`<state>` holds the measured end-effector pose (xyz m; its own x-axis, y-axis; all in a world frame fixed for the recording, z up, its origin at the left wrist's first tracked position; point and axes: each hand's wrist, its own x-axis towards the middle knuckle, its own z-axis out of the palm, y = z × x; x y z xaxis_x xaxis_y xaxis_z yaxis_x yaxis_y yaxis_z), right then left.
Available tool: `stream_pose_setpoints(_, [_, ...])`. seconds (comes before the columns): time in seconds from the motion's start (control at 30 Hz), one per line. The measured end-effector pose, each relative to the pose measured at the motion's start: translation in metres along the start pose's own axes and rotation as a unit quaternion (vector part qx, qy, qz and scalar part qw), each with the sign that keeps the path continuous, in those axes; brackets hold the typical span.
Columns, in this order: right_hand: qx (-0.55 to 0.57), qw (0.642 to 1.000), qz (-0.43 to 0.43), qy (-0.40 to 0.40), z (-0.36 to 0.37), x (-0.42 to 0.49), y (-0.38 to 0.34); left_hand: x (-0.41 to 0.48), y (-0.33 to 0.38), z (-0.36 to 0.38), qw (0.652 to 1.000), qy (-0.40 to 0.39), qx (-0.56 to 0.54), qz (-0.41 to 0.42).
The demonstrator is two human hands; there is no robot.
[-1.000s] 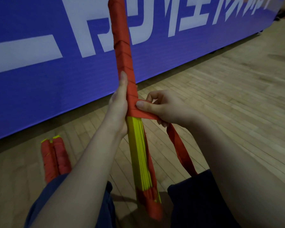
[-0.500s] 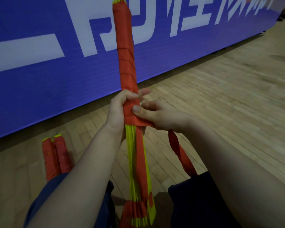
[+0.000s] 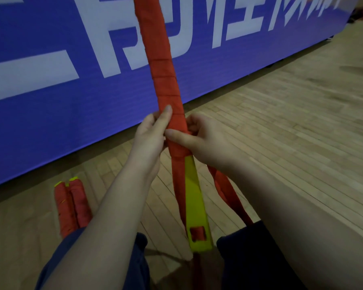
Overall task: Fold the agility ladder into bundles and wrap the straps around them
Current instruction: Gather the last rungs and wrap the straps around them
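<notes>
I hold a long bundle of yellow ladder rungs (image 3: pixel 194 197) upright in front of me. Red strap wraps (image 3: pixel 164 80) cover its upper part, down to just below my hands. My left hand (image 3: pixel 150 132) grips the wrapped bundle from the left, thumb lying up along it. My right hand (image 3: pixel 199 139) holds it from the right, thumb pressed across the red wrap. The loose red strap tail (image 3: pixel 228 193) hangs from under my right hand toward my right knee. A red strap passes through a slot at the yellow rung's lower end (image 3: pixel 198 235).
Two wrapped red bundles (image 3: pixel 71 206) with yellow tips lie side by side on the wooden floor (image 3: pixel 291 132) by my left knee. A blue banner (image 3: pixel 71 101) with white lettering stands along the floor just beyond. My knees in dark shorts frame the bottom.
The bundle has turned, so a flat yellow rung face shows instead of the edges. The red wrapping reaches lower. My left thumb now lies up along the bundle.
</notes>
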<state>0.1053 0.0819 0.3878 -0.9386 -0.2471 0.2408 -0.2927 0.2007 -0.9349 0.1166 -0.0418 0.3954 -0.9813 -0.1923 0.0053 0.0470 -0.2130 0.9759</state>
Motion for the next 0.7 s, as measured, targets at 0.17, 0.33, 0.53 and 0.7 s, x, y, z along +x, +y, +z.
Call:
stream_pose_setpoints(0.17, [-0.004,0.997,-0.039,0.068,0.014,-0.007,-0.005,-0.015,-0.004,0.016,0.995,0.074,-0.05,-0.051])
stream_pose_setpoints(0.33, [0.02,0.999,-0.013,0.044,0.014,-0.004,-0.005,-0.017,-0.007,0.013,0.996,0.069,0.051,0.014])
stream_pose_setpoints(0.53, [0.003,0.999,-0.024,-0.041,-0.001,-0.008,-0.017,-0.011,0.001,0.002,0.988,0.1,0.116,0.001])
stream_pose_setpoints(0.7, [-0.058,0.991,0.005,-0.122,-0.01,-0.01,-0.024,-0.009,0.009,0.003,0.974,0.147,0.171,0.025])
